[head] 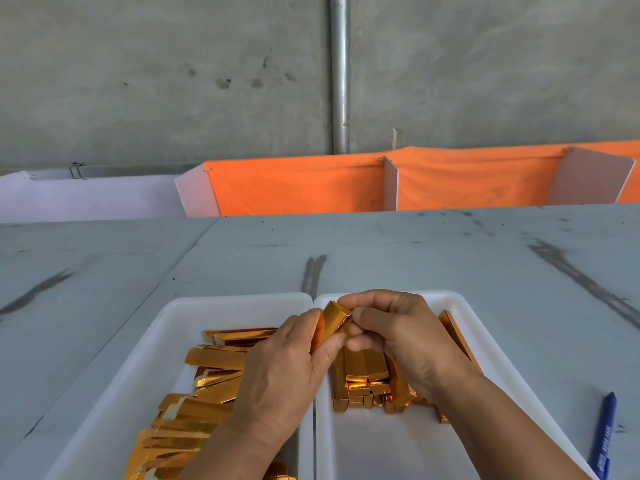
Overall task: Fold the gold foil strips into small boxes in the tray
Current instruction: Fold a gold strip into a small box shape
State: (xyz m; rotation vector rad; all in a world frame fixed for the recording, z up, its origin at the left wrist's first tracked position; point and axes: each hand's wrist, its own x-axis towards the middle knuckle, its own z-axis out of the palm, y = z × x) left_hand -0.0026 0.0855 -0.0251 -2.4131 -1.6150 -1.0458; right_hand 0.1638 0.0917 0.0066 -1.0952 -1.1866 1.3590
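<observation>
Between both hands, above the seam of the two trays, is a gold foil strip (332,322) partly folded into a box shape. My left hand (287,368) grips its lower part, and my right hand (398,336) pinches its upper end with curled fingers. The left white tray (166,344) holds a heap of flat gold strips (197,393). Several folded gold boxes (370,379) lie in the right white tray (485,351), partly hidden by my right hand and wrist.
A blue pen (604,434) lies on the grey table (381,251) right of the right tray. Orange cloth panels (301,188) with white dividers stand behind the table's far edge, before a concrete wall with a metal pipe (340,74).
</observation>
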